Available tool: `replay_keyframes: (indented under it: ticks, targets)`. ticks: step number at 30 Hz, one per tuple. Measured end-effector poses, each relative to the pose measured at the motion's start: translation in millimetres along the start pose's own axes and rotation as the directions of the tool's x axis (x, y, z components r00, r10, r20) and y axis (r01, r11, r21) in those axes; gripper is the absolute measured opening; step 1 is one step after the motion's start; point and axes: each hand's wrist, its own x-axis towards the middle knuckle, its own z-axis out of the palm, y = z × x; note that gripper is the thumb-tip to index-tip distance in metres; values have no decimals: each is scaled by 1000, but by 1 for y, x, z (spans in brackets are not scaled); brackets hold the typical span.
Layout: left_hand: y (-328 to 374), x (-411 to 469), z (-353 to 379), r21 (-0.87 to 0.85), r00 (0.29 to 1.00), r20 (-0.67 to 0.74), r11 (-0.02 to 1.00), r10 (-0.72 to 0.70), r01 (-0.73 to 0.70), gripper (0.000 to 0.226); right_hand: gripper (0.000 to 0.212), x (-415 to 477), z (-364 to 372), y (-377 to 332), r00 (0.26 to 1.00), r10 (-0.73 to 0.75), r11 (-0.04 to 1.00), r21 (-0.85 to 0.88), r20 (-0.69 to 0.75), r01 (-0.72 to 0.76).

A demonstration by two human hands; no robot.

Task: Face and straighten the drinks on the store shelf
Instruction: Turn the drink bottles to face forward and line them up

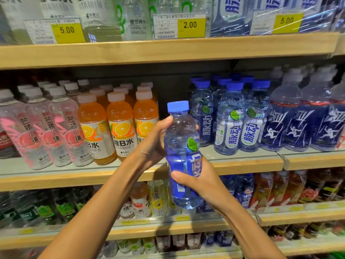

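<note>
The left grip curls round the shoulder of the bottle, thumb up near the cap; the right grip wraps the lower half, thumb across the label; both are closed on it. The bottle hangs upright in the air before the middle shelf, level with the gap between the orange drinks and the matching blue row. Its label faces rightward, the characters half out of sight; set down so, it would not be faced. Twisting smooth plastic between two grips risks a slip; pushed in carelessly, it may knock a close-standing neighbour askew or over.
</note>
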Motion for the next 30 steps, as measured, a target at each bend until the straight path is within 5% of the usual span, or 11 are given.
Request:
replay_keyframes:
  ticks: [3,5,7,9,12,14,18,25,30]
  targets:
    - [-13,3,-7,128,979,-193,991,60,-35,25,38,6,-9,-4,993,-63,997,-60,-104,57]
    - [-28,1,-15,411,957,-227,909,179,-73,18,43,13,-16,-3,975,-94,992,-107,-204,73]
    - [-46,-5,-28,779,937,-90,610,338,-145,16,56,23,-25,0,942,-116,984,-166,-315,65]
    - [-63,-11,-41,958,926,74,233,371,-170,19,67,34,-33,4,907,-133,969,-243,-400,35]
    - [-77,-12,-53,942,900,297,-254,318,-221,34,80,49,-41,12,857,-133,942,-331,-498,-46]
    - [-81,-9,-59,853,867,428,-432,254,-294,39,83,55,-44,17,823,-141,934,-349,-550,-73]
    - [-86,-2,-71,773,847,505,-524,166,-358,39,73,65,-43,21,766,-207,920,-388,-609,-60]
    - [-90,-3,-74,768,835,520,-527,180,-365,37,77,50,-40,35,763,-267,848,-519,-589,-105]
    - [-89,-4,-72,772,839,513,-525,182,-358,38,70,29,-36,43,639,-470,742,-664,-608,-86]
